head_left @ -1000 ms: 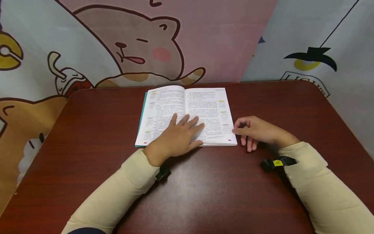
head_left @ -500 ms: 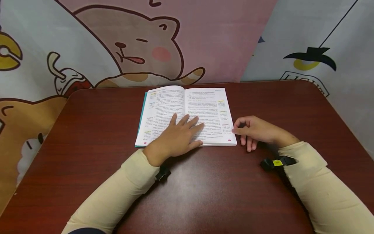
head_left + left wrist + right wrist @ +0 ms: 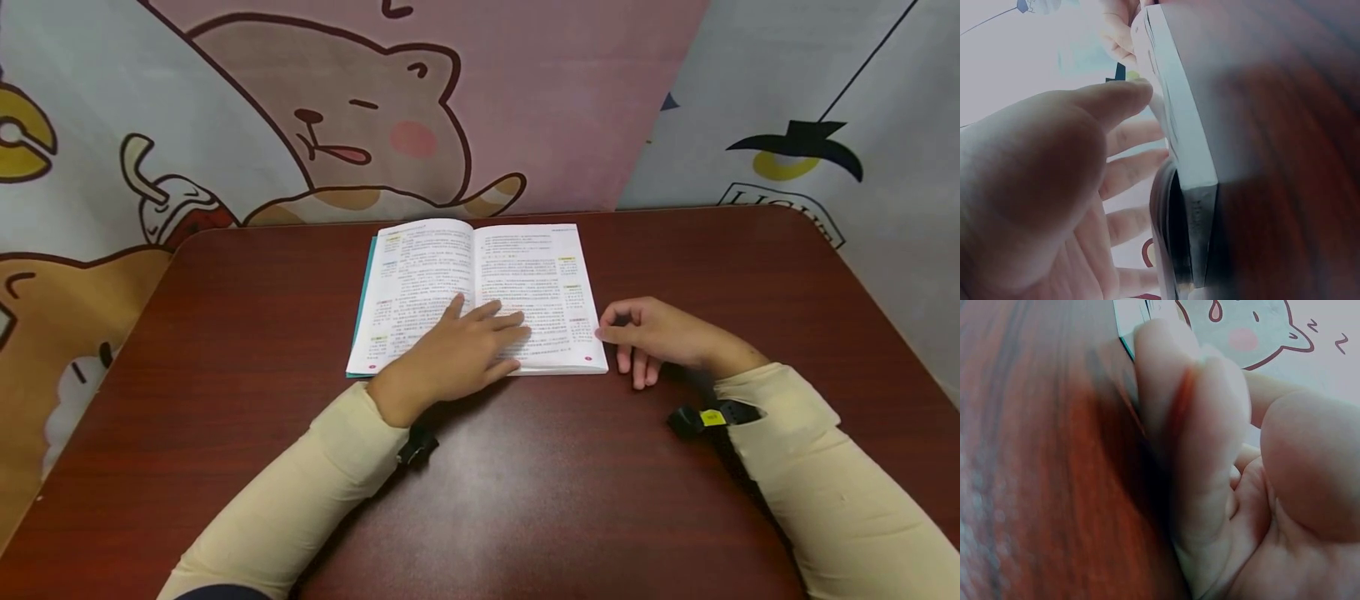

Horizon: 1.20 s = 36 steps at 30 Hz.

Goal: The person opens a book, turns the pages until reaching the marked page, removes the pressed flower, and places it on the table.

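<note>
A person's left hand lies flat, fingers straight and spread, across the lower middle of an open white-paged paperback book with a teal cover edge, pressing over the spine gutter, apparently to keep the pages from springing up. The left wrist view shows the same hand palm-down against the paper, with the book's stacked page edges standing clear of the table beside it.

The right hand rests on the table just beside the book's lower right corner, fingers loosely curled, thumb and forefinger tip at the edge of the right-hand page; whether they actually pinch a leaf cannot be told from the head view. The right wrist view gives only blurred curled fingers close to the lens, with a corner of the book beyond them. That placement looks suited to catching a page edge while the other hand steadies the volume.

The book lies open and flat on the far middle of a dark reddish-brown wooden table with rounded corners, its printed pages facing the person. Both arms wear cream long sleeves, with a small black camera strapped at each wrist. Behind the table hangs a pink and white cartoon backdrop showing a sleepy brown bear.
</note>
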### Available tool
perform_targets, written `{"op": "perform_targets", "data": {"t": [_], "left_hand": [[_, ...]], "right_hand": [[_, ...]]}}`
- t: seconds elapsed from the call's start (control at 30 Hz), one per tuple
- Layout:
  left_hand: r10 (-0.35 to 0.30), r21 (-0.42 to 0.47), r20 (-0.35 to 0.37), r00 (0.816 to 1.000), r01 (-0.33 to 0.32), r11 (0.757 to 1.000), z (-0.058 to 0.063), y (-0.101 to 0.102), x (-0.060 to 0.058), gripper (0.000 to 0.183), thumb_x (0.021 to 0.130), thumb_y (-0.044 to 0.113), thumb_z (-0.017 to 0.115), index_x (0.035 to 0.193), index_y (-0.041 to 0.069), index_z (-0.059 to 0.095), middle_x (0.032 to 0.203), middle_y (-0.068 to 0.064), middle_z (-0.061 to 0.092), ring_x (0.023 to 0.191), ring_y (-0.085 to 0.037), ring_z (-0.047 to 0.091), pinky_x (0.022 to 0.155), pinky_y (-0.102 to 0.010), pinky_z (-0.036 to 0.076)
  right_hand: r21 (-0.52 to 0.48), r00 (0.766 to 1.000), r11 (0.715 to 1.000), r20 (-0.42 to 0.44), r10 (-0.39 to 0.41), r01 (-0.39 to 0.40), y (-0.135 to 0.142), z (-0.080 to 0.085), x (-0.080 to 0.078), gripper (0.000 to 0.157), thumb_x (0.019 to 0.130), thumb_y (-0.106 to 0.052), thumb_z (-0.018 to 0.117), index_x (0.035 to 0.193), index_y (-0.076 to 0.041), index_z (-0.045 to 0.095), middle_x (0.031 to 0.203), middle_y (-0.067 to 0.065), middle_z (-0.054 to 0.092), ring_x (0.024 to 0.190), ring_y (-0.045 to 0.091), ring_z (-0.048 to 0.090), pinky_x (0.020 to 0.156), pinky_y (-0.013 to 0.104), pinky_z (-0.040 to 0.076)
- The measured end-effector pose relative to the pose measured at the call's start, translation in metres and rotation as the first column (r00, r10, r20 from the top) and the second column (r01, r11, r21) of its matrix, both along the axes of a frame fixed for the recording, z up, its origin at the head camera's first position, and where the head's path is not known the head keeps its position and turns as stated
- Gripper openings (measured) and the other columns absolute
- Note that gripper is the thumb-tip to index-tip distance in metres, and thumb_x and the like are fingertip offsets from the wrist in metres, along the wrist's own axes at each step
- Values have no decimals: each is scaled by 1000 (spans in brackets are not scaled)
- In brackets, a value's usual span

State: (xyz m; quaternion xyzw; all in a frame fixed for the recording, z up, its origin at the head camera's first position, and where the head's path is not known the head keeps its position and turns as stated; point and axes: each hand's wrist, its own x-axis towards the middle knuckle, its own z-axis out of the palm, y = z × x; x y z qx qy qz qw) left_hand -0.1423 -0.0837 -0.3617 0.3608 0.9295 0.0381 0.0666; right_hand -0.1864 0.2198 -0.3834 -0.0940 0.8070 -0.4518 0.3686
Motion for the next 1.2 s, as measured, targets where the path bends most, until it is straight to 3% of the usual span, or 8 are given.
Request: {"op": "perform_targets", "data": {"t": [0.43,0.73,1.0,1.2], "left_hand": [[-57,35,-54,997,59,998,-3,0,0,42,102,32,54,143,23,57,151,1,53,144,-29,44,116,-63,29],[-85,91,-40,996,88,992,-4,0,0,49,91,18,61,140,18,60,149,-5,54,142,-36,45,115,-61,33],[-80,85,-46,996,84,993,-3,0,0,42,98,25,61,140,19,60,149,-4,54,142,-35,45,114,-60,35],[-80,80,-46,996,84,993,-4,1,0,40,101,25,57,140,21,60,149,-3,54,142,-35,45,114,-60,35]], "right_hand": [[2,1000,1000,4,-13,13,0,-3,0,38,100,-38,60,112,-2,53,66,12,65,47,25,66,45,39,55],[2,1000,1000,3,-12,12,-1,-1,0,37,101,-37,58,112,-2,53,66,12,65,47,25,66,45,39,55],[-12,1000,1000,4,-5,6,0,-2,-1,38,101,-38,57,112,-2,53,66,12,65,46,24,66,45,38,55],[-36,999,999,33,-8,10,2,-5,-1,31,105,-28,52,116,0,51,66,12,63,47,23,66,45,37,55]]}}
